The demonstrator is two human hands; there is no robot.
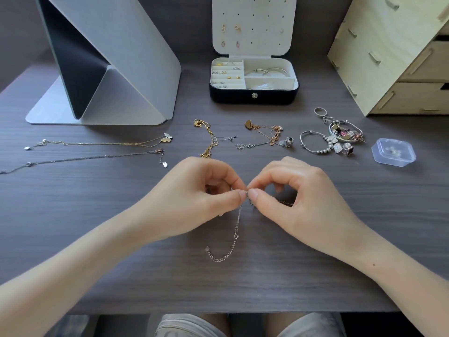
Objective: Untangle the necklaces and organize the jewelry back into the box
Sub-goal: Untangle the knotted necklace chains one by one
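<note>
To the front left of the open black jewellery box with cream lining (230, 96), a fine gold necklace with butterfly pendants (109, 143) and a thin silver necklace (97, 157) are laid out straight on the dark wood-grain tabletop (97, 215). Well in front of the box, a slim silver chain with clasp and extender tail (237, 224) is held at one small snag. The grip of the left hand (209, 190) is pinched on it between thumb and forefinger, and the grip of the right hand (291, 195) is pinched on the same spot, fingertips almost meeting. The snag is probably best teased apart gently rather than pulled tight, with the trailing tail kept slack. Nearer the box, a knotted gold link chain (209, 142) and a rose-gold tangle with a heart pendant (267, 135) lie unsorted, and a heap of rings and bangles (340, 139) is seen to its front right.
</note>
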